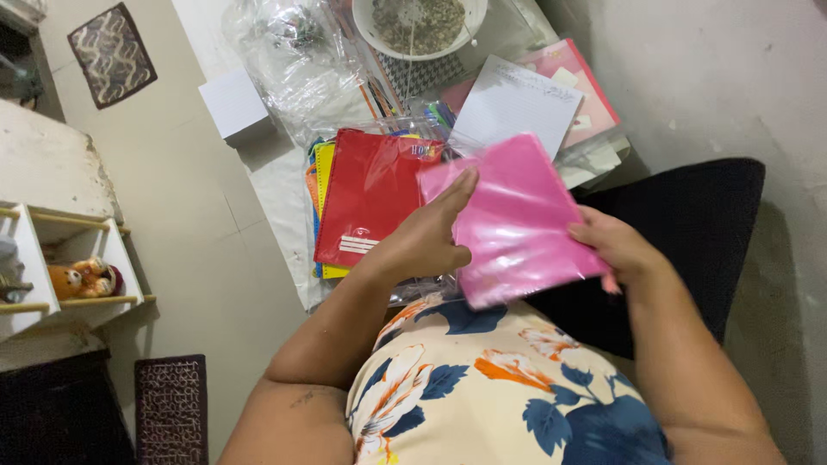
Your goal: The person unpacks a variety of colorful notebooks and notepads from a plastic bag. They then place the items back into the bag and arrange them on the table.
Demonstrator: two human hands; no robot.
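A pink flat packet in clear plastic wrap [515, 215] is held between both hands above my lap. My left hand [426, 237] grips its left edge, fingers laid over the front. My right hand [616, 248] grips its right edge. Just behind the left hand lies a red notebook [366, 194] on a stack of coloured notebooks inside clear plastic. A white lined notepad [514, 103] lies beyond the pink packet.
A white bowl of grainy contents [419, 21] stands at the table's far end, beside crumpled clear plastic [289, 56] and a white box [234, 105]. A dark cushion [689, 232] lies at my right. A shelf with a stuffed toy [82, 277] stands at left.
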